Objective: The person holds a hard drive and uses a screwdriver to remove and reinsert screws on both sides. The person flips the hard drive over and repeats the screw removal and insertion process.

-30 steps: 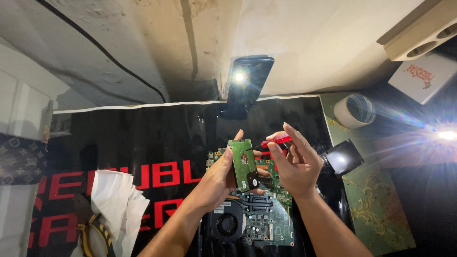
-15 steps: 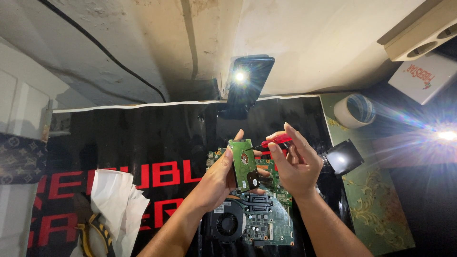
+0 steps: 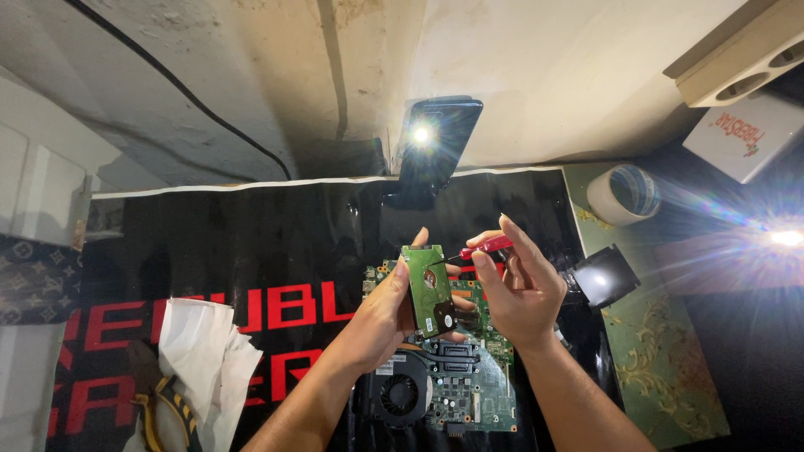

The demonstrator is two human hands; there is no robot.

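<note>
Black matting with big red letters covers the worktop [image 3: 251, 251], lit by a phone lamp [image 3: 435, 142] propped against the stained wall at upper centre and a second glare at the right edge. Near the middle of the frame the left hand [image 3: 381, 322] clasps a small green hard drive [image 3: 431, 289], thumb along one long side and fingers behind, circuit face turned to the camera and tilted slightly. The right hand [image 3: 519, 293] pinches a red-handled screwdriver [image 3: 486, 245], its thin tip touching the drive's upper edge. Below both hands lies a laptop motherboard [image 3: 469, 385] with a round fan [image 3: 400, 393]. Crumpled white paper [image 3: 201, 360] and yellow-handled pliers [image 3: 163, 410] sit at lower left; a roll of tape [image 3: 624, 194] rests at upper right. Doing this well probably means holding the drive steady by its edges, seating the tip squarely, and working over the mat so a loosened screw is not lost.
</note>
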